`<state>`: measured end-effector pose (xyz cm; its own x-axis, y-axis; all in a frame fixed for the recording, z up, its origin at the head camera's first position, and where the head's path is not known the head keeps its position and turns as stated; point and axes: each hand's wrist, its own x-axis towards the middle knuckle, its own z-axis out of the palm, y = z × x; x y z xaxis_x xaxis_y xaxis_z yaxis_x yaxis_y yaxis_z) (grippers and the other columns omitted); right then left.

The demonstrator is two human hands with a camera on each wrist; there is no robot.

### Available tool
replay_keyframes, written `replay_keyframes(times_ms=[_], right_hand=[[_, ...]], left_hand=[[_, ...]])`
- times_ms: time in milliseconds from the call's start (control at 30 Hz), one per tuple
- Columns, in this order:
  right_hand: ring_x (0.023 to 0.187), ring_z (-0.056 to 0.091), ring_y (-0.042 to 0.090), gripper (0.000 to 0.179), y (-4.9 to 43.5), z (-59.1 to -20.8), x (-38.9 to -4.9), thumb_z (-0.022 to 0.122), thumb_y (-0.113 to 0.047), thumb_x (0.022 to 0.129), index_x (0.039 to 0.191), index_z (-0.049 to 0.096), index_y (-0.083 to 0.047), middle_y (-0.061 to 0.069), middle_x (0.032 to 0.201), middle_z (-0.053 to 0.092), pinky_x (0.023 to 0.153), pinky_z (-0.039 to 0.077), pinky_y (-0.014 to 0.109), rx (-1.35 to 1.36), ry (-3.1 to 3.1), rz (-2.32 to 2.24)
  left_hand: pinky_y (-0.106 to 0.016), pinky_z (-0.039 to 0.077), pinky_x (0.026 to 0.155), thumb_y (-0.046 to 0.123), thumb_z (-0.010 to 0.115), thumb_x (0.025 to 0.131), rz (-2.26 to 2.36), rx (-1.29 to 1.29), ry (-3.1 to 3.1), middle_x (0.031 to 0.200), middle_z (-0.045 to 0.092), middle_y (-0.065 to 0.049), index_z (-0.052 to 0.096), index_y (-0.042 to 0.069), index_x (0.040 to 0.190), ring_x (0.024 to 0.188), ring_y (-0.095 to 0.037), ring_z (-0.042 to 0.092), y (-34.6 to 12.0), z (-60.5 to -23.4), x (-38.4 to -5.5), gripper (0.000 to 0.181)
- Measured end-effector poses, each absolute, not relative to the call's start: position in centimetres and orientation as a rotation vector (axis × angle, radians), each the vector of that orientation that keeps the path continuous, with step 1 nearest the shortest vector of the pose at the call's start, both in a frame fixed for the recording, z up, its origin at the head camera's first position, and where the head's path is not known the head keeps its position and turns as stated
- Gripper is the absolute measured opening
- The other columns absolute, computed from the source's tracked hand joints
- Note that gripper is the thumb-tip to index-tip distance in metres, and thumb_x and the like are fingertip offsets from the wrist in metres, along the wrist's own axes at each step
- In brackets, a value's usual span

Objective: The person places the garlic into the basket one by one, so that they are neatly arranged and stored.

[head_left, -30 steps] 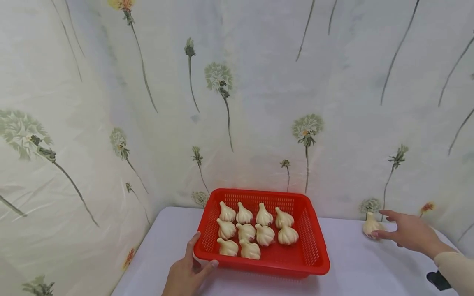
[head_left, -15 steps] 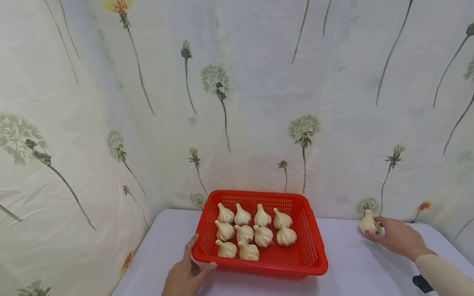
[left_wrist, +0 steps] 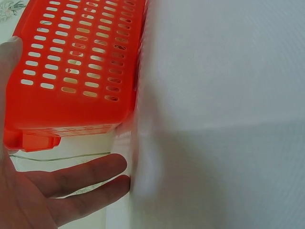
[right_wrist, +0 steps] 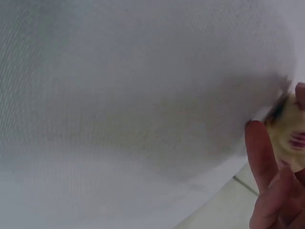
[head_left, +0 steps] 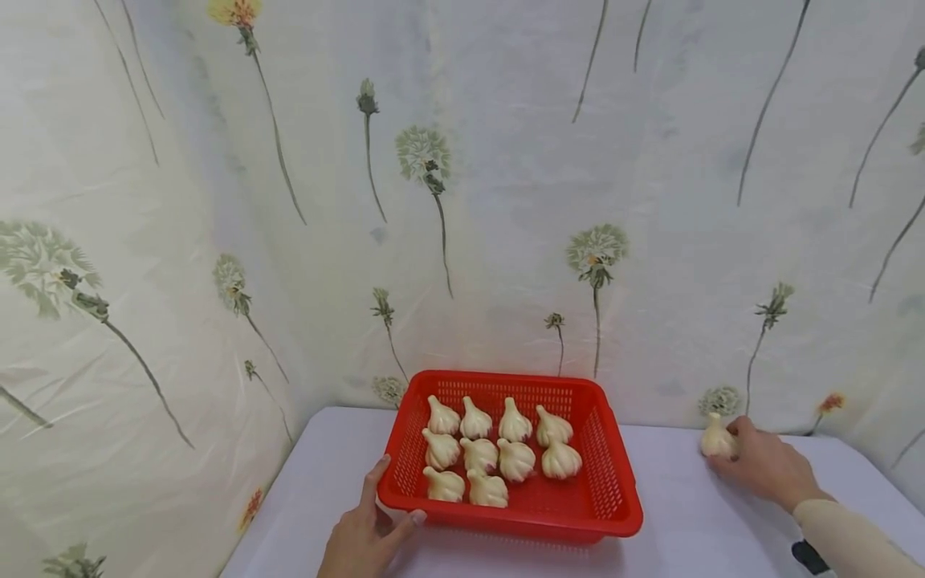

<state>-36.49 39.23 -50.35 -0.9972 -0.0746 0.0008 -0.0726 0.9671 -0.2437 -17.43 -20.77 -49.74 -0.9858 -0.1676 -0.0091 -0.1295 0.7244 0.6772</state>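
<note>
Beyond the far end of my right forearm, my right hand [head_left: 769, 467] grips a garlic bulb [head_left: 717, 438] near the back edge of the table, its stem pointing up. In the right wrist view, fingers [right_wrist: 261, 155] curl about the pale garlic bulb [right_wrist: 293, 136], which has purplish streaks and is partly cut off by the frame. At the near left corner of a red plastic basket [head_left: 506, 520], my left hand [head_left: 360, 530] touches the rim with index finger and thumb. Its other fingers [left_wrist: 90, 174] extend straight below the basket wall [left_wrist: 66, 107].
Several garlic bulbs [head_left: 478, 456] lie in loose rows inside the basket, mostly toward its left and back. Its front right floor [head_left: 552, 498] shows red. A white cloth covers the table [head_left: 682, 514]. Flower-printed sheeting [head_left: 506, 241] stands behind and on the left.
My right hand has closed in from the right and taken hold of the garlic bulb, shifting it slightly left. The left hand and basket have stayed put.
</note>
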Motion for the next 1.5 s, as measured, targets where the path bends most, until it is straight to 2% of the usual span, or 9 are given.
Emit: replay_keyframes(times_ms=[100, 300, 533, 633, 767, 967, 1200, 1300, 1500], right_hand=[[0.074, 0.065, 0.034, 0.085, 39.1, -50.3, -36.4, 0.081, -0.057, 0.087, 0.125, 0.049, 0.011, 0.032, 0.097, 0.068, 0.060, 0.048, 0.049, -0.136, 3.107, -0.395], [0.074, 0.066, 0.038, 0.089, 39.1, -50.2, -36.5, 0.084, -0.059, 0.083, 0.127, 0.054, 0.012, 0.032, 0.094, 0.068, 0.058, 0.049, 0.052, -0.217, 3.162, -0.283], [0.073, 0.065, 0.034, 0.083, 38.7, -49.7, -36.4, 0.089, -0.054, 0.079, 0.120, 0.061, 0.012, 0.027, 0.088, 0.069, 0.057, 0.048, 0.051, -0.273, 3.192, -0.245], [0.074, 0.067, 0.036, 0.085, 38.6, -49.2, -36.4, 0.087, -0.055, 0.080, 0.122, 0.061, 0.014, 0.028, 0.090, 0.070, 0.057, 0.049, 0.051, -0.266, 3.184, -0.237], [0.073, 0.065, 0.031, 0.084, 38.1, -48.1, -36.3, 0.086, -0.054, 0.082, 0.122, 0.061, 0.015, 0.025, 0.089, 0.071, 0.057, 0.049, 0.047, -0.273, 3.148, -0.248], [0.071, 0.057, 0.025, 0.081, 36.7, -46.1, -36.1, 0.088, -0.051, 0.081, 0.121, 0.062, 0.014, 0.015, 0.085, 0.069, 0.059, 0.047, 0.041, -0.302, 3.123, -0.277], [0.063, 0.065, 0.013, 0.096, 34.2, -44.1, -35.2, 0.083, -0.057, 0.084, 0.135, 0.054, 0.019, 0.022, 0.104, 0.071, 0.060, 0.053, 0.033, -0.395, 3.008, -0.465], [0.062, 0.064, 0.012, 0.091, 33.2, -43.2, -34.8, 0.083, -0.055, 0.086, 0.136, 0.056, 0.016, 0.023, 0.109, 0.071, 0.060, 0.053, 0.031, -0.461, 2.994, -0.511], [0.059, 0.063, 0.011, 0.080, 31.3, -41.5, -34.2, 0.084, -0.050, 0.086, 0.134, 0.061, 0.010, 0.033, 0.124, 0.069, 0.058, 0.054, 0.028, -0.577, 2.979, -0.568]], left_hand=[[-0.034, 0.057, 0.068, 0.076, 0.070, 0.086, -1.121, 0.249, -2.868, 0.081, 0.063, 0.003, 0.027, 0.024, 0.163, 0.072, -0.015, 0.057, -20.7, -49.8, -17.4, 0.102], [-0.031, 0.056, 0.066, 0.077, 0.069, 0.085, -1.137, 0.260, -2.859, 0.080, 0.062, 0.004, 0.027, 0.025, 0.163, 0.071, -0.014, 0.056, -20.6, -49.8, -17.4, 0.102], [-0.039, 0.062, 0.073, 0.080, 0.067, 0.084, -1.161, 0.284, -2.863, 0.083, 0.063, 0.004, 0.025, 0.026, 0.165, 0.075, -0.015, 0.058, -20.7, -49.8, -17.5, 0.105], [-0.038, 0.062, 0.073, 0.080, 0.067, 0.084, -1.159, 0.280, -2.868, 0.082, 0.062, 0.003, 0.024, 0.026, 0.165, 0.074, -0.015, 0.057, -20.8, -49.8, -17.5, 0.106], [-0.034, 0.058, 0.069, 0.079, 0.066, 0.086, -1.161, 0.276, -2.875, 0.080, 0.060, 0.002, 0.024, 0.026, 0.165, 0.073, -0.016, 0.056, -20.9, -49.9, -17.6, 0.105], [-0.038, 0.060, 0.070, 0.079, 0.065, 0.086, -1.169, 0.284, -2.887, 0.080, 0.061, 0.001, 0.024, 0.025, 0.165, 0.074, -0.017, 0.057, -20.9, -49.9, -17.7, 0.104], [-0.032, 0.052, 0.063, 0.078, 0.064, 0.088, -1.150, 0.280, -2.894, 0.075, 0.059, 0.001, 0.025, 0.025, 0.164, 0.069, -0.017, 0.055, -20.8, -49.9, -17.5, 0.101], [-0.032, 0.049, 0.062, 0.077, 0.064, 0.089, -1.149, 0.283, -2.894, 0.074, 0.059, 0.001, 0.025, 0.025, 0.164, 0.068, -0.017, 0.054, -20.8, -49.9, -17.5, 0.100], [-0.032, 0.054, 0.065, 0.080, 0.063, 0.087, -1.136, 0.285, -2.903, 0.077, 0.060, 0.002, 0.025, 0.024, 0.165, 0.069, -0.016, 0.056, -20.7, -49.6, -17.4, 0.102]])
